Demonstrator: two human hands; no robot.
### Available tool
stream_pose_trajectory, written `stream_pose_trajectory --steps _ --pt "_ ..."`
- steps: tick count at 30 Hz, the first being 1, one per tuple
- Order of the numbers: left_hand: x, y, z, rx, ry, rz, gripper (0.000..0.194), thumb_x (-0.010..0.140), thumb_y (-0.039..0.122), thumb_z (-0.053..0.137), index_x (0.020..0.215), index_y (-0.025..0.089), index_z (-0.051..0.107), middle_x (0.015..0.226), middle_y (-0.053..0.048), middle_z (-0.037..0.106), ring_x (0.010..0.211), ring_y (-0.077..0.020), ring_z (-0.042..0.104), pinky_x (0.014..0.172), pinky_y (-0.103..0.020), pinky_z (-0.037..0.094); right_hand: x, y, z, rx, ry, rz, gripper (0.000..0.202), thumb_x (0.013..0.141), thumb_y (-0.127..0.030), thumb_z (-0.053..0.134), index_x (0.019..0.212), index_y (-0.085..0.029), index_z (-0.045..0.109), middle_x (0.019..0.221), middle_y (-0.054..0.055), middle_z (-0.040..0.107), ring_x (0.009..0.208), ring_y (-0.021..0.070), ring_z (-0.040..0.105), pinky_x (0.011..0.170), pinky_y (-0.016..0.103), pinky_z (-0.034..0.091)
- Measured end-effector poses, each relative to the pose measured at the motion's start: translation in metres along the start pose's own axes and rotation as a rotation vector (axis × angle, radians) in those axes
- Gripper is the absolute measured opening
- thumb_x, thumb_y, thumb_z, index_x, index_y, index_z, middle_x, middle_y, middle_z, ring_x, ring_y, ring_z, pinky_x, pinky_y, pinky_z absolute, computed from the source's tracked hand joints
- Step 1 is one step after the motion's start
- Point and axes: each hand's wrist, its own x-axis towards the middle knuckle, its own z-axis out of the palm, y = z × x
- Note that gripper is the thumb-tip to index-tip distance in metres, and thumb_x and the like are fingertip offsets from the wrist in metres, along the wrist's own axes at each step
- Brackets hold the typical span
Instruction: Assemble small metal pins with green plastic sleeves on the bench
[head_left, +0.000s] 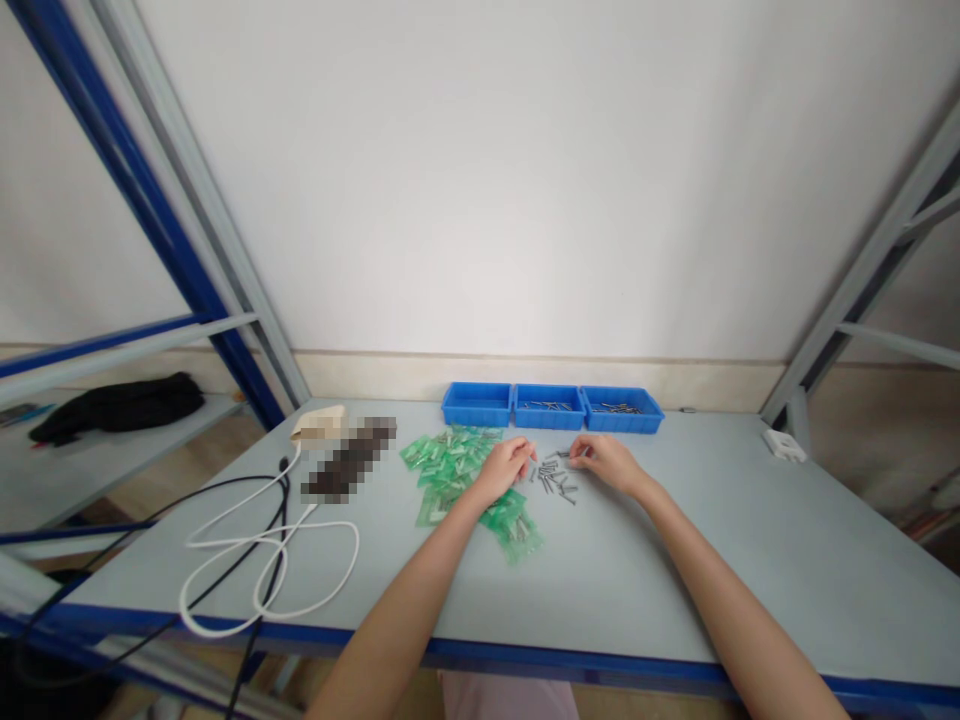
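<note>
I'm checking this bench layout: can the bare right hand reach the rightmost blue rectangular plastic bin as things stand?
Probably yes: the right hand is just in front of that open-topped bin, and I see nothing blocking the way between them.

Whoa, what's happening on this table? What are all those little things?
A person is handling small metal pieces on the table. The right hand is at the pile's edge; the left hand is by its other side, next to green bags. I can't tell if either grips a piece. Behind are three blue bins, the middle and right ones holding more pieces.
</note>
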Motion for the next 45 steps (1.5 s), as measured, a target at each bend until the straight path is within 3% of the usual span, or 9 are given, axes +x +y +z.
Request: stream_pose_trajectory --steps 6,11,19,25,34,41,45 --pt "-0.004 0.004 0.006 0.041 -0.083 0.045 0.034 0.084 0.047 0.044 0.077 0.015 0.055 0.048 0.005 0.048 0.043 -0.0090 0.043 0.048 -0.020 0.032 -0.001 -0.023 0.013 0.109 0.080 -0.148 0.016 0.080 -0.034 0.056 0.081 -0.021 0.065 0.078 0.001 0.069 0.072 0.0157 0.061 0.066 0.025 0.038" --pt "-0.002 0.002 0.009 -0.018 -0.111 0.045 0.035 0.085 0.045 0.042 0.069 0.015 0.051 0.048 0.005 0.046 0.043 -0.0077 0.040 0.046 -0.019 0.031 -0.003 -0.030 0.017 0.122 0.106 -0.166 0.020 0.081 -0.038 0.055 0.082 -0.021 0.064 0.078 0.002 0.069 0.071 0.0163 0.061 0.065 0.025 0.038" --pt "0.000 0.000 0.009 -0.136 -0.074 0.027 0.028 0.082 0.042 0.047 0.076 0.015 0.051 0.047 0.006 0.046 0.039 -0.0068 0.038 0.042 -0.018 0.029 -0.004 -0.028 0.013 0.084 0.073 -0.113 0.029 0.087 -0.041 0.044 0.080 -0.020 0.064 0.077 0.002 0.068 0.071 0.0172 0.059 0.065 0.026 0.036" --pt "0.001 -0.001 0.009 -0.180 -0.051 0.024 0.028 0.080 0.043 0.050 0.082 0.015 0.050 0.046 0.007 0.046 0.037 -0.0065 0.038 0.041 -0.018 0.029 0.000 -0.021 0.017 0.258 0.052 -0.143 0.032 0.087 -0.042 0.042 0.084 -0.018 0.062 0.078 0.003 0.067 0.069 0.0162 0.058 0.065 0.025 0.038" --pt "0.001 0.004 0.009 -0.177 -0.046 0.036 0.034 0.084 0.044 0.045 0.065 0.016 0.047 0.044 0.006 0.043 0.038 -0.0066 0.036 0.043 -0.020 0.029 -0.001 -0.021 0.023 0.190 0.045 -0.090 0.049 0.091 -0.043 0.031 0.055 -0.017 0.051 0.053 0.000 0.054 0.054 0.0131 0.049 0.059 0.024 0.033" --pt "0.002 0.003 0.010 -0.215 -0.050 -0.001 0.031 0.079 0.048 0.051 0.080 0.016 0.048 0.045 0.007 0.045 0.037 -0.0069 0.037 0.040 -0.019 0.026 0.002 -0.020 0.025 0.266 0.114 -0.102 0.029 0.087 -0.041 0.040 0.079 -0.018 0.056 0.066 0.000 0.059 0.061 0.0136 0.051 0.061 0.024 0.035" --pt "0.002 0.002 0.011 -0.201 -0.051 0.009 0.034 0.080 0.050 0.048 0.072 0.016 0.048 0.044 0.006 0.043 0.037 -0.0070 0.037 0.041 -0.020 0.027 0.000 -0.022 0.024 0.224 0.111 -0.096 0.038 0.088 -0.044 0.037 0.067 -0.018 0.053 0.059 -0.001 0.054 0.057 0.0131 0.047 0.057 0.024 0.031"
